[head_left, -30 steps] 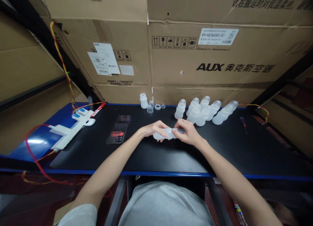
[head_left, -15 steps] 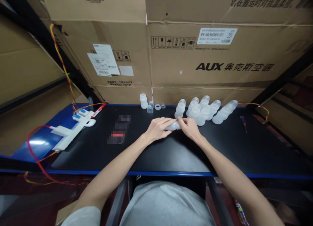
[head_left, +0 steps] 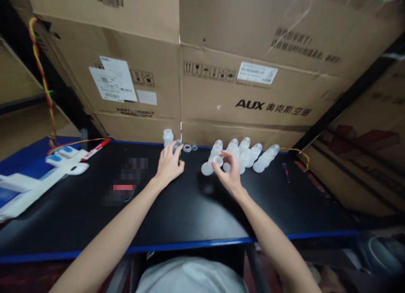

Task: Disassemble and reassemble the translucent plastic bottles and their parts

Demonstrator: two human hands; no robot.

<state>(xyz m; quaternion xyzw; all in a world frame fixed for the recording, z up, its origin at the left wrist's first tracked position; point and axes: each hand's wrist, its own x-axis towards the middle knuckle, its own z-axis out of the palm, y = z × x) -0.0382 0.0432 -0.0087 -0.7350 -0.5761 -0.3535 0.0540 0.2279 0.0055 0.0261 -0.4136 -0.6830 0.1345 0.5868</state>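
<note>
My right hand (head_left: 228, 173) is closed round the neck end of a translucent plastic bottle (head_left: 207, 168), which lies on the black table mat (head_left: 177, 208) at the left end of a row of several like bottles (head_left: 249, 154). My left hand (head_left: 169, 164) is open with fingers stretched forward and nothing in it. Its fingertips are just short of a small clear cap (head_left: 177, 144). Beyond it stand a small white bottle (head_left: 168, 137), a clear ring (head_left: 187, 148) and a tiny clear piece (head_left: 194, 147).
Large cardboard boxes (head_left: 240, 103) wall off the back of the table. A blurred phone (head_left: 126, 184) lies left of my hands. A white device (head_left: 47, 171), a red marker (head_left: 95, 149) and wires sit at the left, and a small screwdriver (head_left: 285, 172) lies right of the row.
Both hands held the bottle together in front of me. The left hand has let go and reached toward the small parts at the back; the right has carried the bottle to the row's left end.
</note>
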